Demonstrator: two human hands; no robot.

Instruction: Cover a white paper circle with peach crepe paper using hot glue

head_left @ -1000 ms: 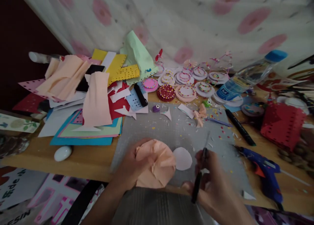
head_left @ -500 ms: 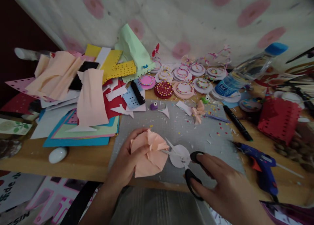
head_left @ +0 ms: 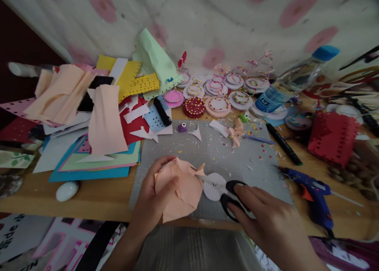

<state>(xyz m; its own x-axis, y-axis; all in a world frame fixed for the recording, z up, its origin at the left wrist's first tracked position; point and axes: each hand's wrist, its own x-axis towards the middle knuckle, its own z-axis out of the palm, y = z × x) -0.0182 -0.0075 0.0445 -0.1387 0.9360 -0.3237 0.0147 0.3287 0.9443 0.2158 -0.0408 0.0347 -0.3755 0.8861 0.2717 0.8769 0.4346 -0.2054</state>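
Observation:
My left hand point(head_left: 156, 192) grips a roundish piece of crinkled peach crepe paper point(head_left: 183, 188), thumb on top and fingers round its far edge. In my right hand point(head_left: 260, 208) are scissors point(head_left: 229, 190) with black handles, thumb and fingers through the loops. Their blades are nearly closed, the tips at the right edge of the peach paper. A white paper disc point(head_left: 214, 187) lies on the grey cutting mat point(head_left: 237, 156) beneath the blades. Beyond the hands sit a small purple punch point(head_left: 182, 127) and a scrap of peach crepe paper point(head_left: 236, 133).
Coloured paper sheets point(head_left: 94, 168) and crepe strips pile up at the left, near a white egg-shaped object point(head_left: 67, 191). Decorated paper discs point(head_left: 194, 107) line the back. A water bottle point(head_left: 284, 85), black marker point(head_left: 284, 144), blue glue gun point(head_left: 310, 188) and red paper box point(head_left: 334, 137) stand or lie right.
The scissor blades have gone from spread to nearly closed at the paper's right edge. The handles have come together. The whole view has shifted slightly.

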